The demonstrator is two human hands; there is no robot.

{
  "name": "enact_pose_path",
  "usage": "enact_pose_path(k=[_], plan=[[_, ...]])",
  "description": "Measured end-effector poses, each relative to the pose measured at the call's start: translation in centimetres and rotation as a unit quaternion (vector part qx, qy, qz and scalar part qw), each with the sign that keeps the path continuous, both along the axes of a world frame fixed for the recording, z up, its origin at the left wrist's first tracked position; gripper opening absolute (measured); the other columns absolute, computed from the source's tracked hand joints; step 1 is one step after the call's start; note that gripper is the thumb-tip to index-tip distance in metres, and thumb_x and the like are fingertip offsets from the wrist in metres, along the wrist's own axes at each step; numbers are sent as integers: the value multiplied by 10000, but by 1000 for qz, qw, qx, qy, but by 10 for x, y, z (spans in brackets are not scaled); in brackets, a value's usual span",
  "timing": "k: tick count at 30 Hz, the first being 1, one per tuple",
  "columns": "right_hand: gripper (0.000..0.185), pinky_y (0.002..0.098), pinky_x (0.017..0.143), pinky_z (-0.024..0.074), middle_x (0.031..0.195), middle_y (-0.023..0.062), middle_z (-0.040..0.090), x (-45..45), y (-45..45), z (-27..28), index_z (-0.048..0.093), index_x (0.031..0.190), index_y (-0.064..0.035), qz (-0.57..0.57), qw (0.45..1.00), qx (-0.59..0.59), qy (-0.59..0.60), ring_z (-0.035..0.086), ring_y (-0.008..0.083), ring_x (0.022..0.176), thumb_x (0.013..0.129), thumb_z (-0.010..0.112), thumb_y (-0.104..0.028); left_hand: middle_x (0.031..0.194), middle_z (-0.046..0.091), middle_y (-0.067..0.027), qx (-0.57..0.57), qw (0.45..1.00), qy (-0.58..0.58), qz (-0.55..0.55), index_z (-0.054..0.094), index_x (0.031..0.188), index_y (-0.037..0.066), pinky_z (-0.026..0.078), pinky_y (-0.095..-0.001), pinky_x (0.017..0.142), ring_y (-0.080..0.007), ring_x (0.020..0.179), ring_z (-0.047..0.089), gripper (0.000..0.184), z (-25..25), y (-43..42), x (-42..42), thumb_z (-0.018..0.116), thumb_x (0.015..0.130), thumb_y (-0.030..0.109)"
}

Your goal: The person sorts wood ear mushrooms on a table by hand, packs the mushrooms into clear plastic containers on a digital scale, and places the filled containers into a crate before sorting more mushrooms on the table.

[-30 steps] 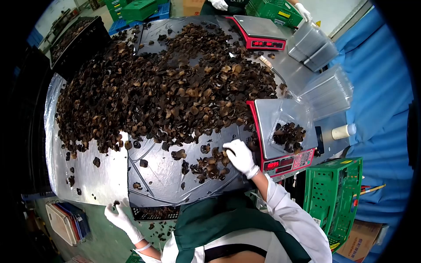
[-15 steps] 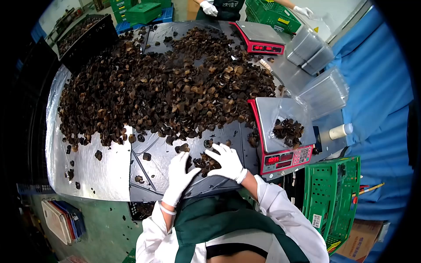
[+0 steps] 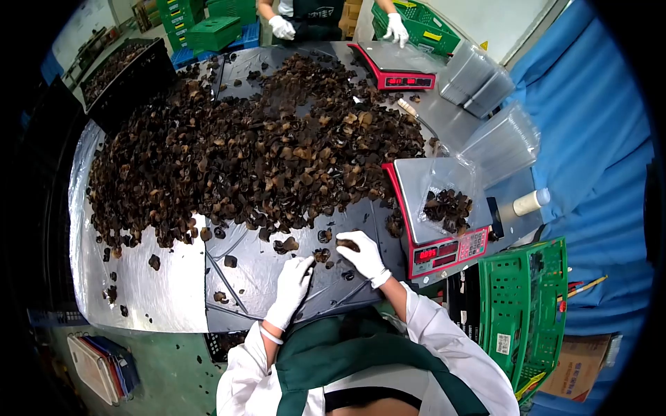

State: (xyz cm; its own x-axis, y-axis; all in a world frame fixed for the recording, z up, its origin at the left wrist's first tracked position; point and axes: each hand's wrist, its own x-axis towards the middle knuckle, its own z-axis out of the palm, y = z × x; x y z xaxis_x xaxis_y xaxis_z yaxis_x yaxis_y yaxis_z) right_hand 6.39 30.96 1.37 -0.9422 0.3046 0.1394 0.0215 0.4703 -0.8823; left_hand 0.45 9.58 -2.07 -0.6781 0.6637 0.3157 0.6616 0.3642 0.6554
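Observation:
A broad heap of dark brown wood ear mushrooms (image 3: 257, 149) covers much of the table. On the near grey sheet, my white-gloved right hand (image 3: 363, 259) is closed around a few brown mushroom pieces (image 3: 349, 245), which show at its fingertips. Beside it, my gloved left hand (image 3: 291, 286) has its fingers drawn together, tips by a small loose mushroom piece (image 3: 321, 255); what they hold, if anything, is hidden. Right of my hands, a red scale (image 3: 444, 253) carries a clear plastic box (image 3: 454, 177) with mushrooms inside.
Across the table stands a co-worker (image 3: 316, 17), one gloved hand over a second red scale (image 3: 409, 80). Stacked clear boxes (image 3: 503, 142) and a white roll (image 3: 528, 203) lie at right. A green crate (image 3: 524, 305) stands below, a black crate (image 3: 128, 80) at far left.
My hands have gone from spread around a small mushroom cluster to closed, and the right has picked up pieces. The cluster between them has shrunk. The co-worker's hand has come over the far scale.

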Motion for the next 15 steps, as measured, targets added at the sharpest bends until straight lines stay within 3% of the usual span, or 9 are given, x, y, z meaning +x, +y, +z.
enact_pose_path(k=[1, 3, 4, 5, 6, 8, 10, 12, 15], plan=[[214, 272, 824, 489, 972, 40, 630, -4, 1, -3, 637, 1090, -53, -34, 979, -198, -35, 610, 152, 893, 887, 630, -122, 973, 608, -126, 48, 994, -88, 51, 617, 1109, 52, 480, -357, 810, -284, 894, 584, 349, 0, 1, 1, 664, 764, 47], [267, 281, 747, 500, 1014, 46, 619, -7, 12, -3, 581, 1170, -64, -43, 900, -429, -66, 593, 149, 866, 945, 570, -208, 979, 640, -96, 151, 958, -209, 129, 616, 1094, 33, 491, -334, 805, -223, 841, 610, 245, 4, 6, -1, 615, 852, 72], [295, 282, 700, 502, 1028, 54, 616, -6, 17, -4, 556, 1205, -73, -43, 825, -557, -85, 589, 146, 861, 970, 534, -249, 1039, 645, -65, 190, 896, -378, 137, 597, 1109, 59, 499, -336, 798, -189, 891, 614, 234, 9, 5, -4, 607, 893, 150], [370, 285, 596, 480, 1081, 72, 599, -4, 21, -5, 499, 1262, -87, -15, 773, -630, -67, 579, 141, 850, 996, 462, -342, 1058, 643, -63, 281, 796, -522, 124, 581, 1122, 76, 500, -336, 795, -190, 927, 614, 241, 14, 6, -7, 596, 910, 191], [381, 255, 544, 476, 1042, 78, 624, -5, 21, -5, 535, 1234, -98, -5, 678, -734, -50, 604, 159, 815, 983, 475, -378, 1077, 641, -61, 360, 665, -646, 109, 565, 1135, 94, 501, -335, 791, -191, 964, 613, 251, 17, 8, -10, 585, 927, 232], [507, 290, 547, 455, 1206, 140, 566, -5, 25, -16, 455, 1329, -115, 71, 549, -833, 2, 601, 233, 923, 990, 374, -483, 1125, 635, -82, 436, 542, -713, 90, 546, 1170, 96, 520, -369, 811, -226, 1012, 613, 290, 22, 17, -7, 544, 955, 291], [536, 293, 546, 457, 1219, 152, 561, -6, 21, -8, 454, 1335, -120, 81, 529, -844, 30, 600, 255, 940, 981, 362, -513, 1141, 630, -84, 449, 462, -763, 49, 551, 1191, 103, 515, -419, 863, -246, 1031, 608, 305, 33, 30, -5, 533, 960, 302], [574, 299, 547, 466, 1215, 175, 556, -7, 21, -3, 469, 1317, -107, 82, 501, -859, 59, 593, 280, 949, 963, 366, -548, 1184, 606, -115, 477, 426, -769, 13, 550, 1198, 77, 486, -455, 928, -283, 1088, 583, 339, 41, 46, 1, 447, 994, 328], [538, 294, 552, 478, 1179, 191, 561, -6, 29, 17, 490, 1269, -72, 85, 516, -848, 87, 586, 271, 926, 976, 362, -504, 1243, 572, -169, 498, 350, -793, 2, 541, 1215, 58, 465, -490, 937, -329, 1116, 564, 390, 66, 71, 3, 430, 994, 359]])
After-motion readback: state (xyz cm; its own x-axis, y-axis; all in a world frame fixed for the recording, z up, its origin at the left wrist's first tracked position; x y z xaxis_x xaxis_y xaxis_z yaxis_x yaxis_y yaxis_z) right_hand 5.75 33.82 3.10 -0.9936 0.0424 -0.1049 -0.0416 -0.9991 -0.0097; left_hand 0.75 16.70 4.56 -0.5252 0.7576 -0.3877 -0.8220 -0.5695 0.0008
